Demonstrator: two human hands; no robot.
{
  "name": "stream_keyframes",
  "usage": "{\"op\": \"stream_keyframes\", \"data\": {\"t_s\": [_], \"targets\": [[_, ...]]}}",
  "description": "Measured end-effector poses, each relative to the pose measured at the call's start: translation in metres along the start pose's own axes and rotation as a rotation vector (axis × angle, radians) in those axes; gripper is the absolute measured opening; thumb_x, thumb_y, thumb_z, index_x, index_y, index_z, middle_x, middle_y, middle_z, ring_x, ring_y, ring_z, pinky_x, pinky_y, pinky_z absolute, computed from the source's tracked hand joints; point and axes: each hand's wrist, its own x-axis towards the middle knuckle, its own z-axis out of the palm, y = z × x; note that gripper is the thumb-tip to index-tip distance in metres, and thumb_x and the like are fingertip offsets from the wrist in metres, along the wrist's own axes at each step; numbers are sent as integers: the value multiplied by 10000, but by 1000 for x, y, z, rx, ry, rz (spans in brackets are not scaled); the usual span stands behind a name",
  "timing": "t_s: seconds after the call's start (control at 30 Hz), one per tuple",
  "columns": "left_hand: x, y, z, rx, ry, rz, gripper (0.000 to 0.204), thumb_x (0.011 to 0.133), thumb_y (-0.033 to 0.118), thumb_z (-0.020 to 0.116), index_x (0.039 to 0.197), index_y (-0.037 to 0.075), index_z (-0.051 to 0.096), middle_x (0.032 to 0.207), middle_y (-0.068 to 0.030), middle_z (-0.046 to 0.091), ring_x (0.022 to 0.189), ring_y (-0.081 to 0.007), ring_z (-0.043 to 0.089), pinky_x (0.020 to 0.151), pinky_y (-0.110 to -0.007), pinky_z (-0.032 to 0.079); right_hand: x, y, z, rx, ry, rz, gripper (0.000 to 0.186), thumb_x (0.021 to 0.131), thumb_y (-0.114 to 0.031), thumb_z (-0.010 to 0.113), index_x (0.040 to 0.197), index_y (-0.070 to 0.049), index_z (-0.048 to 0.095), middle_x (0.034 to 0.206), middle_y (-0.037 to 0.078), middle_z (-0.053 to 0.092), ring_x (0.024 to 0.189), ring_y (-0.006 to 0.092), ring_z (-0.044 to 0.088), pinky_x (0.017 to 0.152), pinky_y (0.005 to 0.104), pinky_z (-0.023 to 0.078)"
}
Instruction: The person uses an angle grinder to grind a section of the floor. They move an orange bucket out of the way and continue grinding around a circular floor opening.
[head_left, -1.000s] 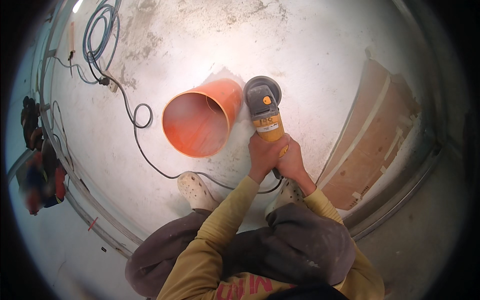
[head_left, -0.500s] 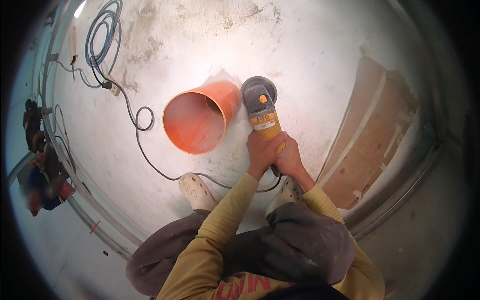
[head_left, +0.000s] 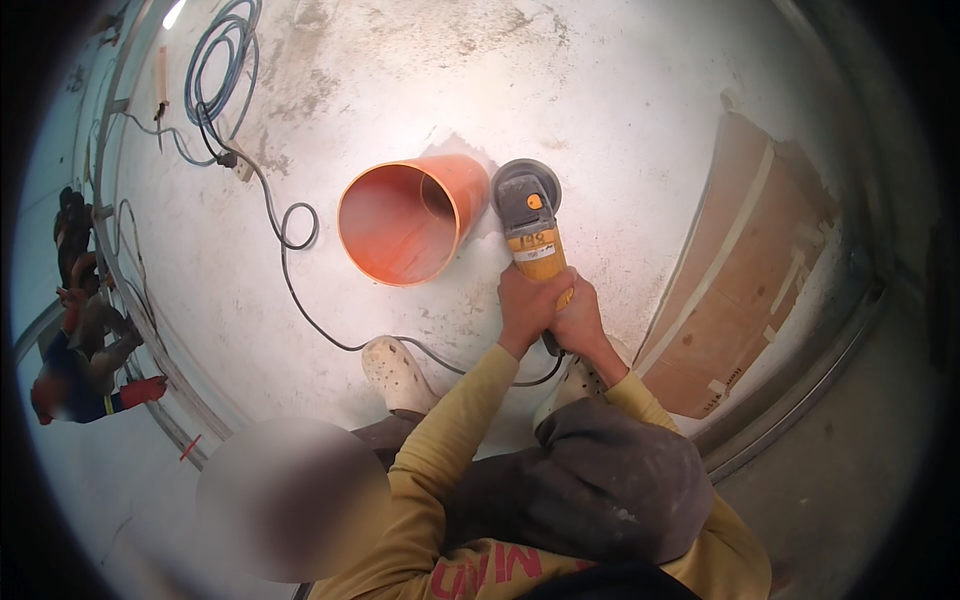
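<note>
My left hand (head_left: pixel 528 304) and my right hand (head_left: pixel 580 326) are both wrapped round the yellow body of an angle grinder (head_left: pixel 541 256). Its dark head and round disc (head_left: pixel 530 178) point away from me. The disc is just right of the far end of an orange plastic pipe piece (head_left: pixel 468 185); I cannot tell whether they touch. The wide open mouth of the pipe faces me, with pale haze inside. A black cord (head_left: pixel 440 362) leaves the back of the grinder, and the lower part of its handle is hidden by my hands.
The cord runs left past my clog (head_left: pixel 396 372) to a plug connection (head_left: pixel 230 160) beside a coiled cable (head_left: pixel 222 62). Taped brown cardboard (head_left: pixel 725 270) lies at the right. Beyond a metal rail at the left, another person (head_left: pixel 88 370) crouches. A blurred patch covers the lower left.
The pipe and floor cables appear slightly farther right, and the pipe higher in view. The grinder shows slightly lower and farther right, still in both hands. The other person's arm is now stretched toward the rail.
</note>
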Motion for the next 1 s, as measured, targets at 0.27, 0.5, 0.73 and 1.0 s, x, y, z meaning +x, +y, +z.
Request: {"op": "stream_keyframes", "data": {"t_s": [0.27, 0.5, 0.73, 1.0], "targets": [[2, 2, 0, 0, 12, 57, 297, 804, 177, 850, 969, -45, 745, 901, -108, 778, 775, -161, 740, 713, -331, 591, 5, 4, 1, -30, 7, -24, 456, 784, -180, 857, 1127, 34, 646, 1034, 204, 754, 994, 275, 743, 876, 386, 568], [-3, 3, -3, -47, -8, 0, 289, 799, 171, 848, 962, -46, 749, 892, -102, 773, 767, -153, 728, 703, -325, 584, -1, 6, 3, -46, 3, -5, 466, 773, -174, 855, 1137, 31, 648, 1040, 210, 752, 1000, 279, 742, 885, 392, 567], [-6, -1, -5, -34, -10, -8, 276, 806, 172, 844, 948, -47, 755, 881, -96, 771, 772, -151, 730, 699, -324, 584, -4, 11, 6, -21, -17, 14, 456, 770, -169, 854, 1125, 35, 652, 1045, 205, 754, 1007, 290, 742, 893, 397, 566], [-7, -1, -6, -102, -16, 19, 259, 811, 161, 841, 941, -45, 753, 883, -91, 769, 766, -147, 727, 696, -320, 581, -4, 9, 7, -57, 16, -37, 463, 762, -158, 853, 1130, 41, 655, 1050, 210, 752, 1012, 302, 742, 899, 399, 566]]}}
